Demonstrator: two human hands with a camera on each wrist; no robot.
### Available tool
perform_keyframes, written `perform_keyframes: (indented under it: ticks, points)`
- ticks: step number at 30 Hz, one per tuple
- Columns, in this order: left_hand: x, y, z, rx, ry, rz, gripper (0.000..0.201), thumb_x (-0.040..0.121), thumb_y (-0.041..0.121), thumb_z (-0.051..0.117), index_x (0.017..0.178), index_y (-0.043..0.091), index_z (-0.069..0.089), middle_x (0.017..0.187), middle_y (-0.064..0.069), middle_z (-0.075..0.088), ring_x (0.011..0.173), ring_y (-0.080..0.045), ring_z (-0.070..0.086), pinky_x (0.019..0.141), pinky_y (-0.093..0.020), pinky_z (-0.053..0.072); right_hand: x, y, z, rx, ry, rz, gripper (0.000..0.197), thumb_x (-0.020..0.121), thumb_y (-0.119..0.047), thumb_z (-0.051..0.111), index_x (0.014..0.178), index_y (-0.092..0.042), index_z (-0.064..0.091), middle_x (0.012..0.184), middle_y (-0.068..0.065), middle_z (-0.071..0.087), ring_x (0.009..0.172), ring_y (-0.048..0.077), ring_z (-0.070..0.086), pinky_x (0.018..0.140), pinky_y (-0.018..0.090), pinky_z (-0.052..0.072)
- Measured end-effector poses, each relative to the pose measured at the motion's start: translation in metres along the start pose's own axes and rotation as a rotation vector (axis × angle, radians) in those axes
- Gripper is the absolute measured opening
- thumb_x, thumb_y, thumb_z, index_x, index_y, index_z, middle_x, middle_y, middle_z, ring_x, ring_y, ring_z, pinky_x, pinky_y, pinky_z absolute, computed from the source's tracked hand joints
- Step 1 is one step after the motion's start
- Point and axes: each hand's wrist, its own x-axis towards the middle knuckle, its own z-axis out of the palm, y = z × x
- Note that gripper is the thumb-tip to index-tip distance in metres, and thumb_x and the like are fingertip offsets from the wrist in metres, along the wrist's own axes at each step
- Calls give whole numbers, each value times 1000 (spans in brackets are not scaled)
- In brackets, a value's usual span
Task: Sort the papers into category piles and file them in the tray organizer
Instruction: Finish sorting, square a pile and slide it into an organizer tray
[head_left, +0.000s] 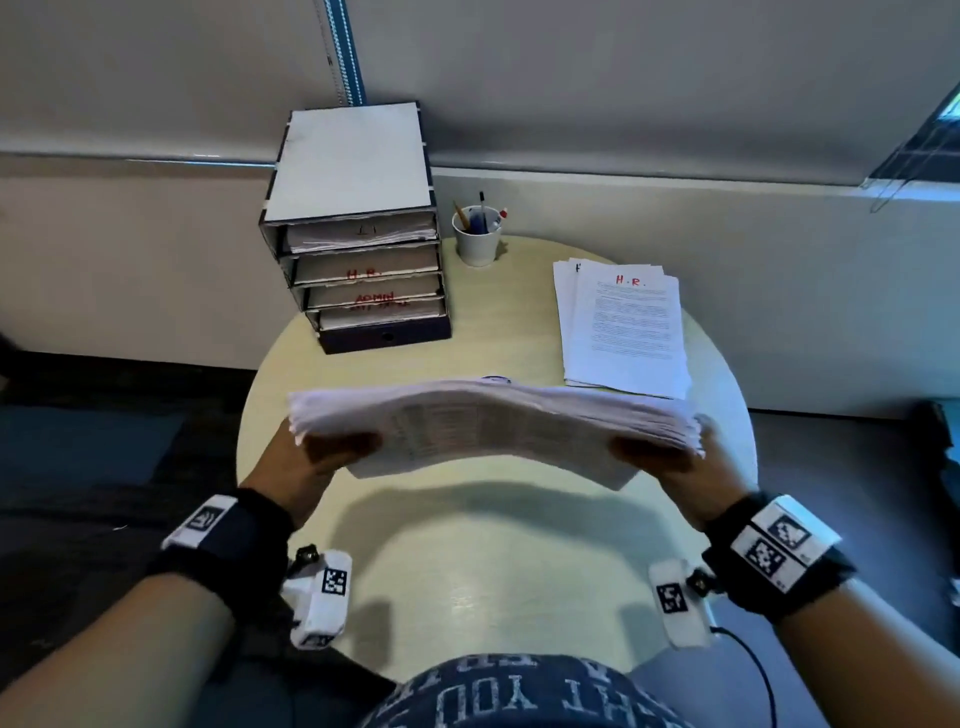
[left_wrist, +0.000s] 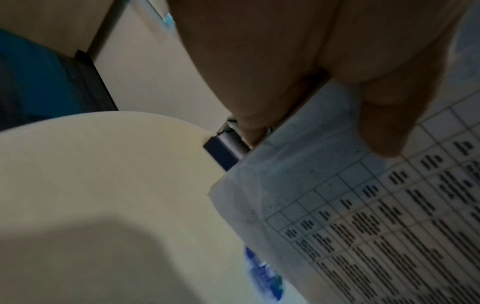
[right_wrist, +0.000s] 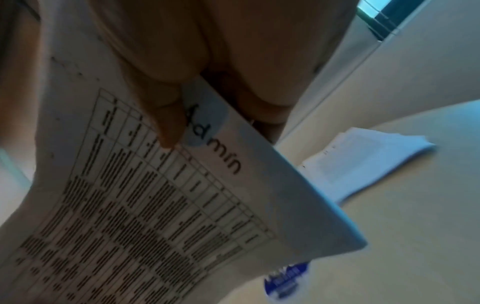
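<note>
A thick stack of printed papers (head_left: 493, 421) hangs above the round table, held flat by its two short ends. My left hand (head_left: 317, 449) grips the left end, thumb on top. My right hand (head_left: 670, 457) grips the right end the same way. The top sheet (right_wrist: 145, 205) carries a table of text and the handwritten word "Admin"; its grid (left_wrist: 389, 216) also fills the left wrist view. A pile of papers marked "H.R." (head_left: 623, 327) lies at the table's back right. The dark tray organizer (head_left: 358, 228) stands at the back left, with trays labelled "H.R." and "ADMIN".
A white cup with pens (head_left: 477, 236) stands beside the organizer. The pale round table (head_left: 483, 561) ends just past both hands, with dark floor beyond. A blue round sticker (right_wrist: 285, 281) lies on the tabletop beneath the stack. A grey wall runs behind.
</note>
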Motion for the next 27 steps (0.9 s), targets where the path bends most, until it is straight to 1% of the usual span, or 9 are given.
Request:
perform_keyframes:
  ticks: [2, 6, 9, 12, 16, 18, 22, 24, 27]
  points:
    - [-11, -19, 8, 39, -22, -57, 33, 67, 13, 78, 99, 23, 77, 102, 8, 76, 97, -10, 70, 85, -25, 54, -1, 20, 2, -36, -11, 112, 32, 71, 11, 76, 87, -17, 77, 86, 2, 76, 80, 20, 69, 79, 37, 55]
    - [-16, -50, 28, -101, 44, -300, 35, 77, -18, 66, 95, 10, 76, 103, -18, 74, 92, -25, 66, 86, -40, 51, 1, 34, 9, -291, -92, 167, 34, 73, 7, 71, 75, -27, 74, 71, -9, 71, 64, 4, 60, 60, 20, 48]
    - [-12, -50, 32, -141, 109, -354, 31, 79, -16, 64, 102, 2, 72, 105, -21, 73, 92, -26, 66, 89, -40, 52, 8, 36, 3, -214, -92, 170, 34, 75, 14, 68, 80, -19, 75, 77, -7, 74, 68, 5, 63, 61, 18, 51]
    - [-9, -39, 27, -195, 89, -383, 31, 72, 1, 72, 102, 6, 73, 102, -19, 74, 93, -30, 67, 89, -44, 52, 12, 44, -9, -51, -123, 273, 36, 72, 16, 72, 96, -11, 74, 92, 10, 75, 79, 18, 68, 69, 26, 57]
    - [-5, -26, 16, -206, -22, -441, 27, 85, -3, 66, 109, 8, 70, 109, -20, 72, 101, -37, 68, 96, -48, 52, 4, 71, -5, 135, -199, 474, 76, 37, -33, 98, 101, -1, 72, 96, 27, 72, 80, 30, 67, 79, 49, 56]
    - [-1, -26, 6, -228, -22, -456, 30, 86, -5, 64, 115, 4, 66, 113, -23, 70, 105, -39, 66, 99, -49, 50, 1, 76, 13, 101, -255, 489, 77, 34, -37, 98, 100, -5, 74, 97, 26, 72, 83, 31, 68, 79, 55, 55]
    - [21, -35, -25, -219, -35, -453, 50, 75, 16, 76, 122, 6, 62, 123, -25, 64, 119, -47, 56, 107, -57, 42, 10, 57, 46, 92, -296, 488, 31, 67, -3, 79, 95, 0, 67, 78, 11, 75, 62, 15, 70, 48, 22, 51]
    - [36, -39, -41, -198, -17, -460, 48, 74, 18, 76, 119, 6, 63, 118, -22, 68, 113, -45, 61, 102, -55, 47, 21, 53, 58, 93, -289, 473, 13, 78, 5, 74, 89, 4, 67, 72, 17, 72, 55, 21, 65, 48, 26, 48]
    - [60, -49, -50, 145, 21, -438, 16, 80, 21, 71, 83, 8, 63, 77, -2, 65, 71, -26, 59, 67, -30, 47, 36, 68, 74, 12, -296, 584, 38, 63, -16, 76, 84, 13, 63, 58, 25, 59, 42, 23, 48, 43, 27, 38]
